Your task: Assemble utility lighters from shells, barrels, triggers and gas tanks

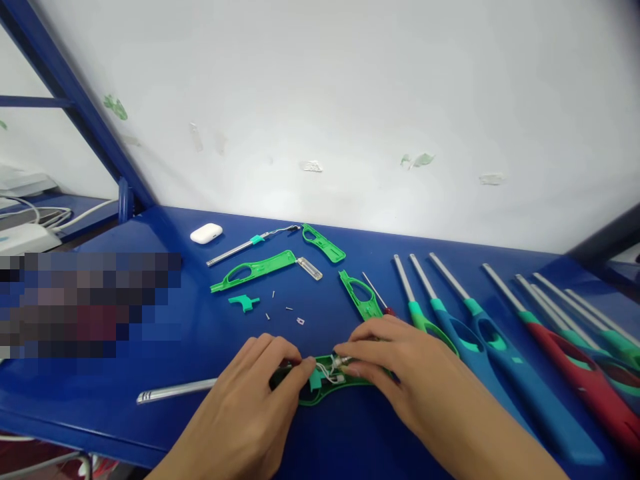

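An opened green lighter casing half lies low in front of me, with a metal tube reaching out to the left. My left hand grips the casing's tube end, thumb near a teal trigger. Thin white wires run inside the shell. At its other end, the fingertips of my right hand pinch a small pale metallic fitting. My right palm covers the rest of the casing. Just beyond lies another green casing half, beside a thin screwdriver.
Farther back lie a casing half, another casing half, a clear fuel tank, a metal tube with wires, a loose trigger, several screws and a white case. Several whole lighters, including a blue one, line the right.
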`<state>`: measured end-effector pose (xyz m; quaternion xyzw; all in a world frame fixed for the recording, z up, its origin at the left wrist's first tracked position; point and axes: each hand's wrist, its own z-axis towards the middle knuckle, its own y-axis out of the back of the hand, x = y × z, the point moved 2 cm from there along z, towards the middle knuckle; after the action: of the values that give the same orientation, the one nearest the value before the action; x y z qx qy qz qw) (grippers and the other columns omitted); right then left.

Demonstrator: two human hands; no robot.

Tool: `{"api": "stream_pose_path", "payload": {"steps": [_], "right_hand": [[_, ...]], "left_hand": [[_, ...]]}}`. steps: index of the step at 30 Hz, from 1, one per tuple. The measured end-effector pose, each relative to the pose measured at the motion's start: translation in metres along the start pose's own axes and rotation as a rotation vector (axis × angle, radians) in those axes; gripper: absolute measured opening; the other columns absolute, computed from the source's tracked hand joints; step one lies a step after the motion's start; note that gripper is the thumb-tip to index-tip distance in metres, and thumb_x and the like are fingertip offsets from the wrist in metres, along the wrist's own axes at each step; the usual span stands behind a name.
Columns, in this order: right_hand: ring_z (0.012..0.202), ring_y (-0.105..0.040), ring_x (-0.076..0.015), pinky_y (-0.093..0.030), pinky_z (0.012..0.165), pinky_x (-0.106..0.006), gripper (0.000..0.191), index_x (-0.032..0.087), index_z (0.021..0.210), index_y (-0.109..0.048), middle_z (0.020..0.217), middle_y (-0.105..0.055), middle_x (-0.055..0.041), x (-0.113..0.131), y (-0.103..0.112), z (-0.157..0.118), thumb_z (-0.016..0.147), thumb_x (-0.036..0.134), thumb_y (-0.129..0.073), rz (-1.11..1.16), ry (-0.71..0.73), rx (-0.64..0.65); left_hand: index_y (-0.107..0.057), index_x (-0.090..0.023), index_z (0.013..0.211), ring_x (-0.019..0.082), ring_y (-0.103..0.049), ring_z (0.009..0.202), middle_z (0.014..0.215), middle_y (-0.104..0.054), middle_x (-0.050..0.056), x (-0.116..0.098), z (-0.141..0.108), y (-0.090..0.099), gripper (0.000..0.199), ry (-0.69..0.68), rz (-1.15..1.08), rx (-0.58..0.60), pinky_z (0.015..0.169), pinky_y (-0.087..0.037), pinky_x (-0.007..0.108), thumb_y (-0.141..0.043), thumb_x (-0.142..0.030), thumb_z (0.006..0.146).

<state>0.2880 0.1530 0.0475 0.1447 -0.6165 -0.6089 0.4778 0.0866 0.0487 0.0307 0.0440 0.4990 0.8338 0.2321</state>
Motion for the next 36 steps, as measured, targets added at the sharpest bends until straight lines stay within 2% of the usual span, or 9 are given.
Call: {"api": "stream_pose_path", "payload": {"steps": [4,8,10,14,16,20,25,28,36], "right_hand": [[0.088,-0.069,-0.0178,-0.055,0.079,-0.033,0.027,0.033,0.106,-0.081,0.099,-0.074,-0.0002,0.004,0.003,0.000,0.101,0.014,-0.061,-0.103,0.028,-0.011],[0.078,-0.069,-0.0181,-0.052,0.063,-0.030,0.024,0.032,0.092,-0.079,0.086,-0.068,-0.0007,0.005,0.001,0.001,0.103,0.024,-0.059,-0.119,-0.039,-0.065],[0.075,-0.068,-0.0170,-0.053,0.062,-0.028,0.026,0.032,0.089,-0.077,0.079,-0.064,-0.0001,0.005,-0.002,0.001,0.104,0.028,-0.057,-0.101,-0.055,-0.074],[0.071,-0.067,-0.0160,-0.052,0.057,-0.027,0.026,0.030,0.086,-0.075,0.075,-0.061,-0.0002,0.001,-0.009,0.002,0.104,0.029,-0.056,-0.070,-0.093,-0.086],[0.068,-0.066,-0.0152,-0.051,0.054,-0.026,0.025,0.029,0.086,-0.074,0.074,-0.061,-0.0001,0.000,-0.010,0.002,0.104,0.031,-0.056,-0.051,-0.126,-0.093],[0.072,-0.067,-0.0169,-0.051,0.057,-0.027,0.023,0.033,0.092,-0.077,0.077,-0.062,-0.0004,0.003,-0.009,0.000,0.102,0.029,-0.057,-0.036,-0.115,-0.098],[0.077,-0.068,-0.0186,-0.053,0.059,-0.028,0.025,0.035,0.098,-0.078,0.080,-0.063,-0.0014,0.007,-0.003,-0.001,0.102,0.027,-0.055,-0.038,-0.071,-0.078],[0.077,-0.068,-0.0187,-0.054,0.060,-0.029,0.025,0.034,0.094,-0.078,0.081,-0.064,-0.0015,0.007,-0.002,-0.001,0.103,0.029,-0.055,-0.024,-0.077,-0.080],[0.081,-0.069,-0.0191,-0.057,0.063,-0.030,0.030,0.034,0.098,-0.078,0.083,-0.064,-0.0014,0.006,0.001,-0.001,0.105,0.027,-0.050,-0.024,-0.045,-0.095]], "left_hand": [[-0.065,-0.016,0.122,0.020,-0.055,0.084,0.098,-0.062,0.007,0.000,0.000,0.000,0.040,0.001,-0.001,0.018,0.077,-0.055,0.035,-0.043,0.004,0.096],[-0.063,-0.016,0.117,0.021,-0.055,0.090,0.104,-0.061,0.009,0.001,0.001,0.000,0.039,0.019,-0.037,0.057,0.083,-0.056,0.035,-0.041,0.007,0.094],[-0.062,-0.016,0.117,0.021,-0.055,0.091,0.105,-0.060,0.009,0.001,0.002,0.000,0.039,0.016,-0.050,0.062,0.084,-0.056,0.036,-0.041,0.007,0.094],[-0.059,-0.019,0.129,0.022,-0.055,0.091,0.105,-0.059,0.008,0.000,0.002,-0.001,0.049,0.006,-0.037,0.078,0.083,-0.058,0.037,-0.039,0.008,0.092],[-0.057,-0.022,0.134,0.021,-0.055,0.087,0.102,-0.058,0.007,0.000,0.002,-0.002,0.058,-0.003,-0.018,0.109,0.077,-0.058,0.037,-0.038,0.009,0.090],[-0.056,-0.027,0.137,0.021,-0.052,0.079,0.095,-0.055,0.005,0.002,0.001,-0.004,0.066,-0.018,-0.028,0.131,0.067,-0.053,0.034,-0.035,0.011,0.088],[-0.058,-0.029,0.137,0.020,-0.050,0.080,0.096,-0.054,0.005,0.004,0.000,-0.006,0.063,0.007,-0.055,0.160,0.068,-0.050,0.032,-0.035,0.009,0.092],[-0.059,-0.029,0.136,0.019,-0.050,0.080,0.097,-0.053,0.005,0.004,0.000,-0.006,0.059,0.010,-0.072,0.133,0.068,-0.048,0.030,-0.035,0.007,0.095],[-0.062,-0.028,0.129,0.019,-0.052,0.082,0.098,-0.055,0.004,0.005,0.002,-0.005,0.054,-0.001,-0.099,0.079,0.070,-0.049,0.030,-0.038,0.006,0.095]]}}
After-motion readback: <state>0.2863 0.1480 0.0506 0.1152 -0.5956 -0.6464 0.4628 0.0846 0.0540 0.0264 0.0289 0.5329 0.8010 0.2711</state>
